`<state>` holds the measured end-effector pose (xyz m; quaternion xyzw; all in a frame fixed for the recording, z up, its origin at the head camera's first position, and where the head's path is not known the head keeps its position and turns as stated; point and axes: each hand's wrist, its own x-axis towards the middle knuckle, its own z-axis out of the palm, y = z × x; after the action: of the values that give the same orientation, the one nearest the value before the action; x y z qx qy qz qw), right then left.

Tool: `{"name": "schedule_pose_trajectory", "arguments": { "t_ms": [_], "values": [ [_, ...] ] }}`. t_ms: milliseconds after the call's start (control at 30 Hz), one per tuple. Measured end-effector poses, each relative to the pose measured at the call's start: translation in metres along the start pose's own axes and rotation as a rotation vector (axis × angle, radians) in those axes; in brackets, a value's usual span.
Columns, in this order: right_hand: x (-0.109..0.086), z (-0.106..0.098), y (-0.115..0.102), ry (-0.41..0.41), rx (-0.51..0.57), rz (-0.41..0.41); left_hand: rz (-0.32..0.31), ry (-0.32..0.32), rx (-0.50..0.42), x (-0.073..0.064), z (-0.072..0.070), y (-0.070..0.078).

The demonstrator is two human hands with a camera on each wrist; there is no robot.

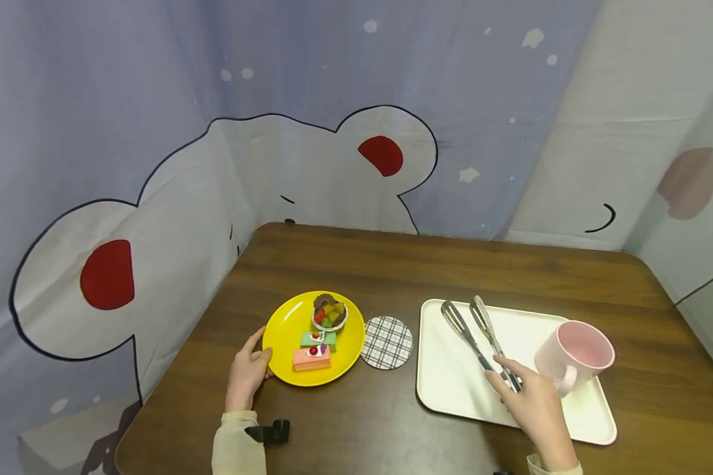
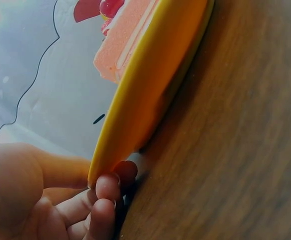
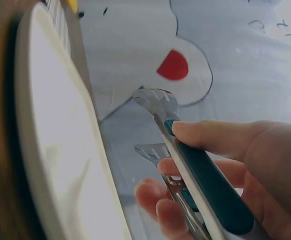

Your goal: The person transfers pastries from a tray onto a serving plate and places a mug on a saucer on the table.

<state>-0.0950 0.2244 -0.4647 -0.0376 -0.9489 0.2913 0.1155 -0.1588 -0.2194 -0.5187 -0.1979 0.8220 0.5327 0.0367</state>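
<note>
A yellow plate (image 1: 285,366) lies at the left of the table, and my left hand (image 1: 249,369) pinches its near-left rim, thumb above and fingers under it. On the plate are a pink cake slice (image 1: 311,359), a green cake slice (image 1: 327,341) and a small cup of fruit (image 1: 329,315). My right hand (image 1: 531,402) grips a pair of metal tongs (image 3: 210,190) with dark green grips, thumb on one arm and fingers around the other. The slotted tips stand apart with nothing between them, over the cream tray (image 1: 445,389).
A pink mug (image 1: 573,353) stands on the tray's right end, close to my right hand. Between plate and tray lies a round checked coaster (image 1: 387,343), touching or partly under the plate's edge. A patterned curtain (image 1: 309,171) hangs behind the wooden table (image 1: 356,422).
</note>
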Motion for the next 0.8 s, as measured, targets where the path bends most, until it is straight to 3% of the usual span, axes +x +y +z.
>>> {"name": "schedule_pose_trajectory", "arguments": {
  "t_ms": [400,567,800],
  "values": [
    [-0.023,0.002,0.032,0.046,-0.086,-0.033,-0.031,0.012,0.009,0.002,0.002,-0.004],
    [-0.026,0.000,0.036,-0.005,-0.107,0.018,-0.016,0.012,0.011,0.003,0.002,-0.005],
    [-0.027,0.001,0.042,0.009,-0.106,0.058,-0.012,0.012,0.003,0.003,0.002,-0.003]
  ]
}}
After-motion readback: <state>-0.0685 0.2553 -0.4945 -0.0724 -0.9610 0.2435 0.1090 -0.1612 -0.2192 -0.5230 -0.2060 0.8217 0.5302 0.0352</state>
